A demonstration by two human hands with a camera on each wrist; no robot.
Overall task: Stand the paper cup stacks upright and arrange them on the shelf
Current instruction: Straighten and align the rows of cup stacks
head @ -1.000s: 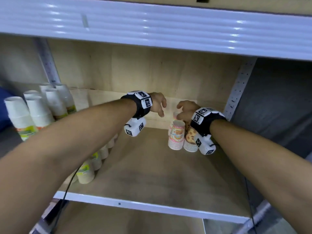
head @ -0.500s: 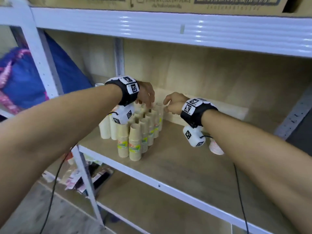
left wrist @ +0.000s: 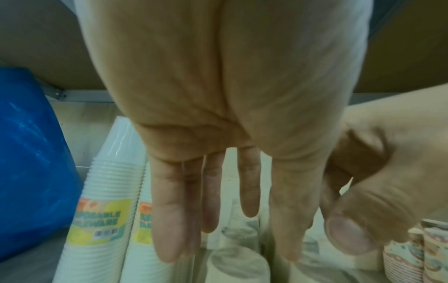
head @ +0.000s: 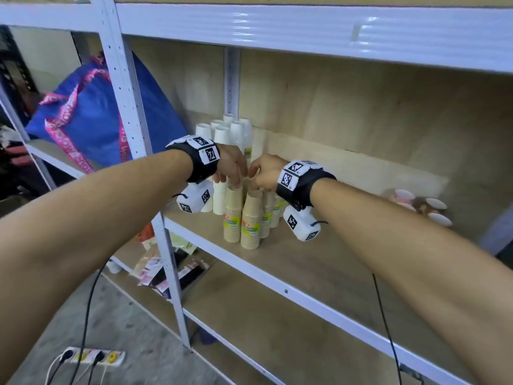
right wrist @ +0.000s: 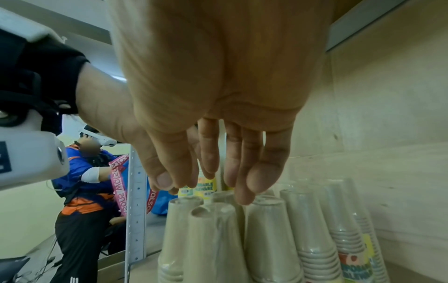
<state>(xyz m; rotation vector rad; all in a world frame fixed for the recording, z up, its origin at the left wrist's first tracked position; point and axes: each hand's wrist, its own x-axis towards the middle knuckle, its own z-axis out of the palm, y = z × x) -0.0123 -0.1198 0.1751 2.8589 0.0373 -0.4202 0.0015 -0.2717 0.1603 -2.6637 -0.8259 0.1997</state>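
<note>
Head view: both hands hang over the brown cup stacks (head: 250, 220), which stand upright, rims down, at the left end of the shelf (head: 305, 262), just inside its white front lip. The left hand (head: 231, 165) and right hand (head: 263, 172) nearly meet above the stack tops, fingers pointing down. White stacks (head: 222, 134) stand behind and left of the brown stacks, against the wooden back wall. To the right of the brown stacks the board lies bare up to some patterned cups (head: 416, 201) at the far end. A white post (head: 133, 134) stands left of the stacks, with a blue bag (head: 91, 112) beyond it. A power strip (head: 91, 357) lies on the grey floor below.

Left wrist view: the left hand (left wrist: 218, 134) shows straight, slightly spread fingers (left wrist: 169, 220) gripping nothing, above the cup tops. The right hand's thumb (left wrist: 351, 235) comes in from the right. White stacks (left wrist: 101, 210) with yellow labels stand at the left, the blue bag (left wrist: 31, 162) beyond them.

Right wrist view: the right hand (right wrist: 218, 95) has relaxed, close-set fingers (right wrist: 252, 176) with tips just above the brown stacks (right wrist: 213, 239); whether they touch cannot be told. Wrapped stacks (right wrist: 344, 229) stand to the right against the wall. Past the post (right wrist: 137, 191), another person (right wrist: 80, 201) stands in the room.
</note>
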